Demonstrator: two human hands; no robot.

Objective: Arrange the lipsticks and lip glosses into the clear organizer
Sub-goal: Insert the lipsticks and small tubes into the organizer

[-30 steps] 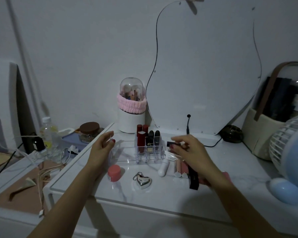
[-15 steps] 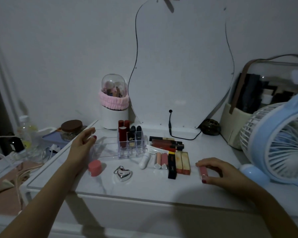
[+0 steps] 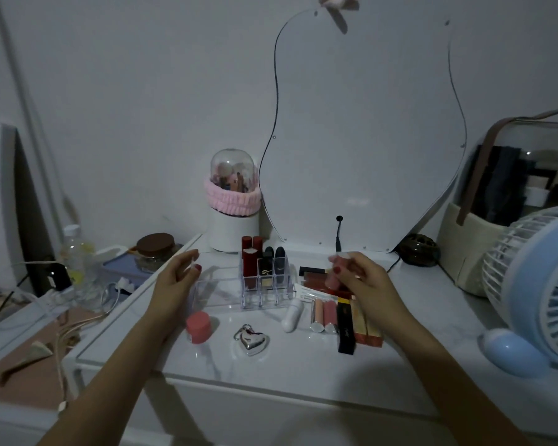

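Right grip: the right hand (image 3: 363, 278) pinches a pink lip gloss tube (image 3: 334, 274) between thumb and curled fingers, raised above the loose pile, at 3 o'clock of the clear organizer (image 3: 239, 289).
Held tube: pink, rounded, tilted; motion blur and the fingers hide its lower end, so its cap and label cannot be read.
Left grip: the left hand (image 3: 174, 281) hovers at the organizer's 9 o'clock end, fingers loosely bent, pinching nothing; whether it touches the clear wall cannot be told.
Organizer: see-through plastic on the white table (image 3: 303, 365), with a low open tray on its left part and a grid of upright cells on its right.
Standing in cells: five lipsticks (image 3: 264, 268), three dark red ones and two black ones; one black case carries a gold logo.
Loose pile: at 3 o'clock of the organizer lie a white tube (image 3: 292, 315), two short pink tubes with silver ends (image 3: 323, 315), a black stick (image 3: 346, 329) and orange-red boxes (image 3: 369, 329); dark tubes behind them are partly covered by the right hand, so their count is unclear.
Near edge: one coral jar (image 3: 198, 326) at 7 o'clock of the organizer and one silver heart keyring (image 3: 252, 341) at 6 o'clock.
Behind: a domed brush holder with a pink band (image 3: 234, 201) at 12 o'clock, beside a curved mirror (image 3: 361, 130).
Right edge: one blue fan (image 3: 535, 297), cut off by the frame, and a handled storage case (image 3: 471, 252) behind it.
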